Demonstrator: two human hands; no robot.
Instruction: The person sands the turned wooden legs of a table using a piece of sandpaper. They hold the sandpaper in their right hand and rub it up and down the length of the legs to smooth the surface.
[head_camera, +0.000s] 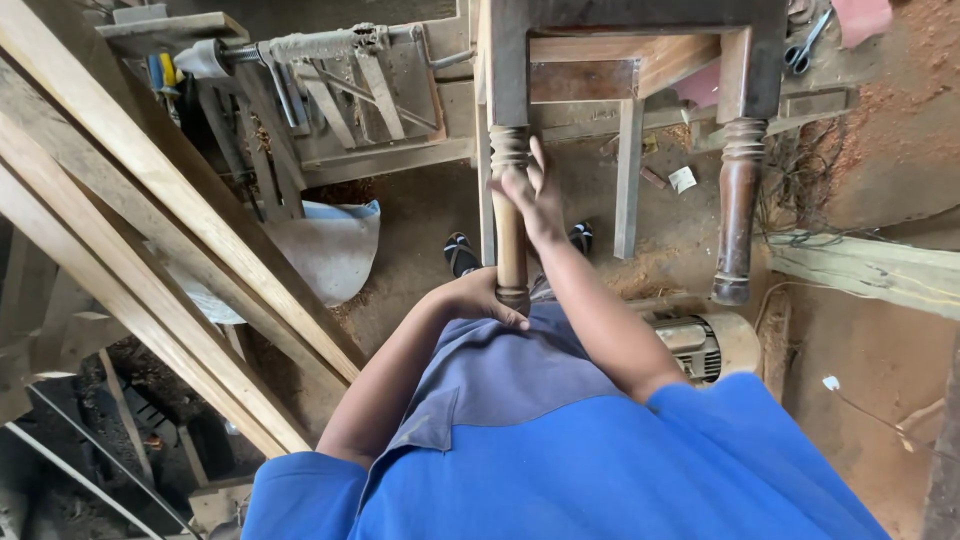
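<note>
Left hand (487, 298), centre frame: fingers closed around the foot end of the light turned chair leg (511, 220). Right hand (530, 190), just above: fingers half open, laid along the leg's upper shaft near its carved collar. Leg joins the chair frame (620, 45) at top centre. Dark turned leg (738, 210) right of centre. Electric motor (705, 345) on floor below. Planks (150, 220) lean left.
</note>
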